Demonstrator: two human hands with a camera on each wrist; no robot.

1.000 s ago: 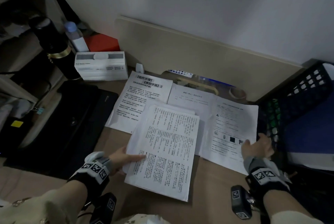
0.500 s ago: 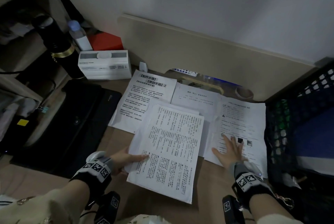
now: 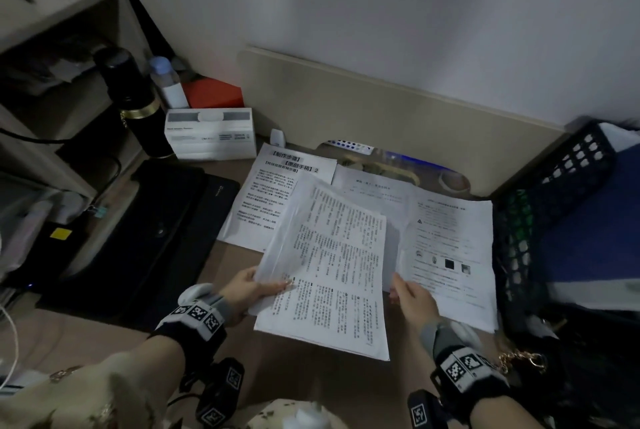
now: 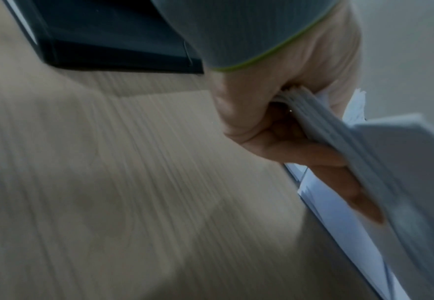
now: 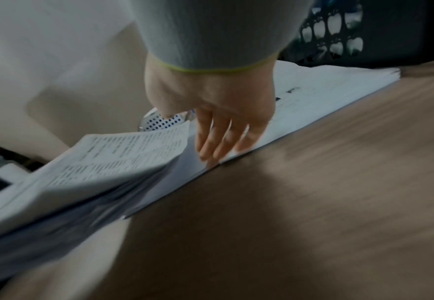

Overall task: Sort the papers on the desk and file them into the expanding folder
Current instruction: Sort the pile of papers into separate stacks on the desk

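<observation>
My left hand [image 3: 263,290] [image 4: 287,132] grips a stack of printed papers [image 3: 332,273] [image 4: 390,162] by its left edge, thumb on top and fingers underneath. The stack is lifted and tilted above the wooden desk [image 3: 311,380]. My right hand [image 3: 407,293] [image 5: 218,140] lies open with straight fingers on a printed sheet [image 3: 450,238] [image 5: 326,95] that is flat on the desk, just right of the held stack [image 5: 95,172]. A sheet with a bold heading [image 3: 273,193] and another sheet [image 3: 374,186] lie behind. A flat black folder-like case [image 3: 149,228] [image 4: 108,36] lies to the left.
A black perforated crate [image 3: 554,203] stands against the desk's right side. At the back left are a white box [image 3: 211,134], a black flask [image 3: 131,99], a small bottle [image 3: 166,82] and a red box [image 3: 214,93]. Shelves rise on the left; a beige board [image 3: 381,110] leans behind.
My left hand has raised the stack off the desk and tilted it. My right hand has slid left across the right-hand sheet to the edge beside the stack.
</observation>
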